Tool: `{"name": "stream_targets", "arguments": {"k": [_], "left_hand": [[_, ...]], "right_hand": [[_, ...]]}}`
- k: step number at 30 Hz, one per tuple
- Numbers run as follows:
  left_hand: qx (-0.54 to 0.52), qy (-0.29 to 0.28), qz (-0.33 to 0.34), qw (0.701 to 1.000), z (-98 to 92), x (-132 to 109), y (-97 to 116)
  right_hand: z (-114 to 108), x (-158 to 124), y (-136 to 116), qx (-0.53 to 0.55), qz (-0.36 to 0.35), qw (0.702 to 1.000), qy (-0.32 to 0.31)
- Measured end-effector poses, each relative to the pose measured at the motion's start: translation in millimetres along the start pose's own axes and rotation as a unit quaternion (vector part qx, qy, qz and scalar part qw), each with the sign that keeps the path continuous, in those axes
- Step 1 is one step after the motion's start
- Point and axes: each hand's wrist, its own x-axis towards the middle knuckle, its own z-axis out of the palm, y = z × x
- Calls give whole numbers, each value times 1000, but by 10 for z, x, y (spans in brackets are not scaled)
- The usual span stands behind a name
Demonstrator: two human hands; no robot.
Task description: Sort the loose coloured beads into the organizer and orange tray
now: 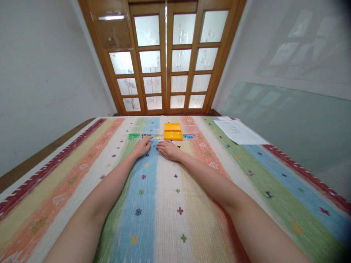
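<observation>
My left hand (142, 146) lies on the striped cloth, thumb and fingers apart, nothing visible in it. Its fingertips reach the near edge of a clear case with small dark pieces (147, 136). To the right, my right hand (168, 150) lies with its fingers stretched leftward, flat on the cloth; their undersides are hidden. Tiny blue bits (154, 146) show between the two hands. Just beyond the right hand stands an open orange box (173, 137) with its lid up and small white pieces inside.
A clear case with green pieces (134, 136) sits at left, one with blue pieces (189, 137) at right, and some yellow pieces (159, 137) between. A printed paper sheet (239, 131) lies at the far right. The striped tablecloth (167, 204) runs up to wooden glazed doors (166, 58).
</observation>
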Motion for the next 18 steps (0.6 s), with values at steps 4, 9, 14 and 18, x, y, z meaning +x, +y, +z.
{"name": "stream_targets", "arguments": {"k": [4, 9, 14, 18], "left_hand": [[-7, 4, 11, 1000, -10, -4, 20], [13, -16, 3, 1000, -20, -9, 58], [21, -39, 8, 999, -36, -4, 95], [16, -44, 36, 998, -27, 4, 111]], "right_hand": [[-54, -29, 146, -21, 72, 994, 74], [-232, -125, 455, -67, 205, 957, 195], [-339, -304, 771, -131, 374, 886, 239], [-361, -417, 896, -133, 455, 847, 241]]}}
